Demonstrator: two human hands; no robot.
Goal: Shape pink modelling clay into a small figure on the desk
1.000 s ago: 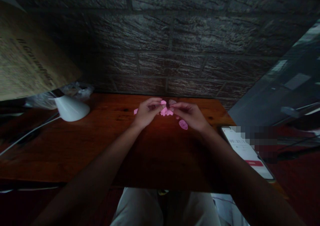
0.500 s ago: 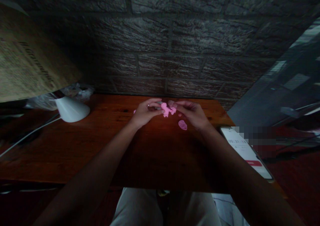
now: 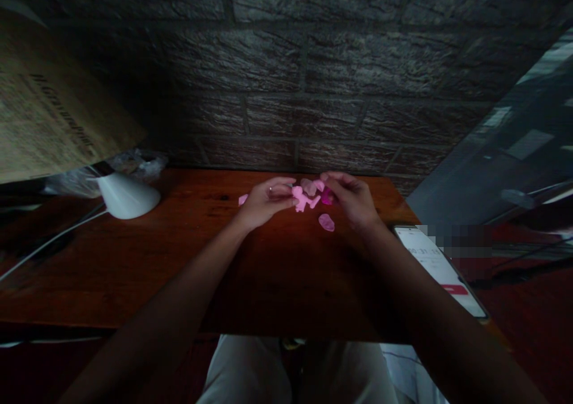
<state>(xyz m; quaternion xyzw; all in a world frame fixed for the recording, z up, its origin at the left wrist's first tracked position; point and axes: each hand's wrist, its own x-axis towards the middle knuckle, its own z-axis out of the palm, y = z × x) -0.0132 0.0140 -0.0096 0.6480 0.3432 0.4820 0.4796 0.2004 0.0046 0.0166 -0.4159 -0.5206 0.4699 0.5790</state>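
Note:
Both of my hands meet at the far middle of a dark wooden table (image 3: 179,255). My left hand (image 3: 265,202) pinches a small cluster of pink petal-like pieces (image 3: 302,199) between thumb and fingers. My right hand (image 3: 353,200) is curled, its fingertips closed on a darker pink piece (image 3: 326,196) beside the cluster. One loose pink petal (image 3: 326,222) lies on the table just below my right hand. Another pink bit (image 3: 243,199) peeks out left of my left hand.
A white lamp base (image 3: 128,194) with a cable stands at the back left, beside crumpled clear plastic (image 3: 138,164). A lit phone (image 3: 441,270) lies at the table's right edge. A brick wall (image 3: 304,82) rises right behind the table. A printed paper shade (image 3: 49,117) hangs at the left.
My right hand has drawn a little to the right, away from the cluster, now pinching a darker pink piece. The cluster has spread wider. My left hand has barely moved.

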